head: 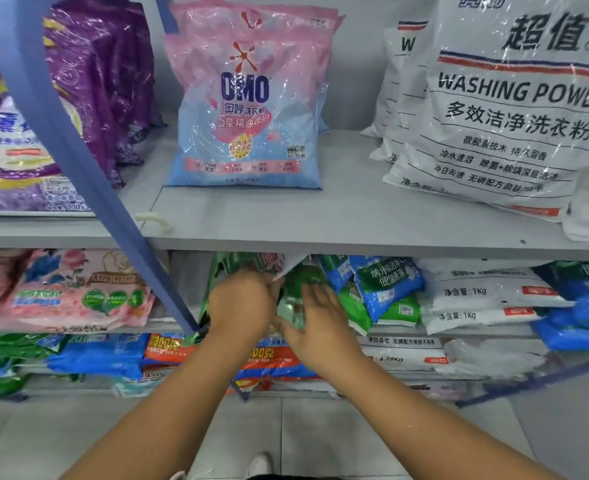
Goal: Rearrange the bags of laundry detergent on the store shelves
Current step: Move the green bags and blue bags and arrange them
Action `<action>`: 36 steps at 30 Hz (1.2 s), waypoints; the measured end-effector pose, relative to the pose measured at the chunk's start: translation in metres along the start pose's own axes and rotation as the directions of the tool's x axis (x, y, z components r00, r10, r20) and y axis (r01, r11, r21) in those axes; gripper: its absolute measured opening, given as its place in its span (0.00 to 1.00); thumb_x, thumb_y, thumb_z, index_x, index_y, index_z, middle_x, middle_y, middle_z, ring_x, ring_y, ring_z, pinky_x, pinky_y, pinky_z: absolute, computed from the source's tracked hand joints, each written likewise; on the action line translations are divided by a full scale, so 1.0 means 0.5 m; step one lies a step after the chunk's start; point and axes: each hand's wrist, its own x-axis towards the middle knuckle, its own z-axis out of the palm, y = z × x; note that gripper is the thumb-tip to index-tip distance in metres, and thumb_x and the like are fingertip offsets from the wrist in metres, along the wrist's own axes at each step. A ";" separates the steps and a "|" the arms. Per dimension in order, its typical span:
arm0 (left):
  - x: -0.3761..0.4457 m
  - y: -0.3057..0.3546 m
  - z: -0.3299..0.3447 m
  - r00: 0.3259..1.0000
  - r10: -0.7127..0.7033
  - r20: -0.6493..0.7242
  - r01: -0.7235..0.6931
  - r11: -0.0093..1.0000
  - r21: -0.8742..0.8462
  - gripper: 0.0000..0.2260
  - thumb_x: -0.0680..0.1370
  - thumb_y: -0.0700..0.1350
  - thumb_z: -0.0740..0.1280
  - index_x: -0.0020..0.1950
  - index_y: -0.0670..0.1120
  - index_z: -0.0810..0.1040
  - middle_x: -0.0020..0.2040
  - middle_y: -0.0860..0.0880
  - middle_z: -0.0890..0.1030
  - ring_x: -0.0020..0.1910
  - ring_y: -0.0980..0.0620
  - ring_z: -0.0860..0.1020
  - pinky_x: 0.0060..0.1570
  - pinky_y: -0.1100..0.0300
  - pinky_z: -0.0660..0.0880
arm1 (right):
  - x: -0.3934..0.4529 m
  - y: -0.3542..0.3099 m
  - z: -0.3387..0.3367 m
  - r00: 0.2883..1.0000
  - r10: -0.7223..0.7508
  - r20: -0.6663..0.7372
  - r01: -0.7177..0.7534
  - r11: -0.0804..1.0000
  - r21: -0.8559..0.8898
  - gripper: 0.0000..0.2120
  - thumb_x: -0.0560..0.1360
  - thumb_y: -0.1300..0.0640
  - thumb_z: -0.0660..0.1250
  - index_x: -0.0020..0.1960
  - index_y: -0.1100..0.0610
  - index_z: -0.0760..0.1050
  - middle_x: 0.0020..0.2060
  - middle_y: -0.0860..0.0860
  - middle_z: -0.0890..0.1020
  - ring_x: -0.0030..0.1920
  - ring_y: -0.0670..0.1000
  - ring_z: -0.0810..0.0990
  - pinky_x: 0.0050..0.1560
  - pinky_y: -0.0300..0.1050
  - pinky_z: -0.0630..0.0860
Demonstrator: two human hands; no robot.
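Both my hands reach into the second shelf down, under the grey top shelf board (320, 233). My left hand (241, 303) grips the upper left part of a shiny green detergent bag (300, 282), fingers curled over its edge. My right hand (315, 323) lies flat against the front of the same bag with straight fingers. More green bags (224, 268) stand behind it, partly hidden by the shelf board and my hands.
On the top shelf stand purple bags (78, 98), a pink and blue OMO bag (248, 109) and big white washing powder bags (511, 116). Blue-green bags (386, 285), white 1 kg bags (487, 299) and pink bags (71, 289) flank my hands. A blue post (89, 168) slants across the left.
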 end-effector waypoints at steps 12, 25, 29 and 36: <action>-0.071 -0.031 0.040 0.975 0.217 -0.045 -0.219 0.907 -0.359 0.27 0.80 0.64 0.54 0.73 0.54 0.76 0.74 0.47 0.75 0.74 0.44 0.69 0.73 0.44 0.68 | -0.028 0.036 -0.018 0.916 0.386 0.108 -0.295 0.465 0.835 0.07 0.76 0.56 0.73 0.52 0.47 0.80 0.49 0.44 0.86 0.52 0.48 0.84 0.55 0.47 0.78; 0.035 -0.030 0.111 0.966 0.023 0.257 0.019 0.987 -0.157 0.30 0.83 0.59 0.58 0.83 0.51 0.57 0.82 0.44 0.59 0.80 0.41 0.59 0.75 0.47 0.62 | -0.144 0.230 -0.120 0.872 0.468 0.142 -0.297 0.276 0.914 0.10 0.75 0.62 0.73 0.57 0.58 0.80 0.45 0.56 0.89 0.43 0.56 0.89 0.46 0.52 0.85; 0.086 -0.023 0.125 0.976 -0.069 0.206 0.118 0.964 -0.239 0.29 0.81 0.63 0.60 0.75 0.45 0.69 0.67 0.39 0.77 0.66 0.38 0.74 0.60 0.47 0.75 | -0.163 0.245 -0.126 0.851 0.513 0.114 -0.277 0.253 0.927 0.10 0.75 0.62 0.73 0.56 0.58 0.80 0.44 0.57 0.89 0.42 0.57 0.89 0.42 0.50 0.86; 0.132 -0.029 0.125 0.990 0.054 0.131 -0.063 0.996 0.069 0.17 0.84 0.56 0.58 0.69 0.54 0.76 0.54 0.43 0.82 0.54 0.43 0.81 0.44 0.55 0.72 | -0.184 0.254 -0.117 0.844 0.525 0.109 -0.266 0.234 0.935 0.12 0.75 0.63 0.73 0.59 0.59 0.80 0.47 0.58 0.88 0.46 0.59 0.88 0.45 0.53 0.85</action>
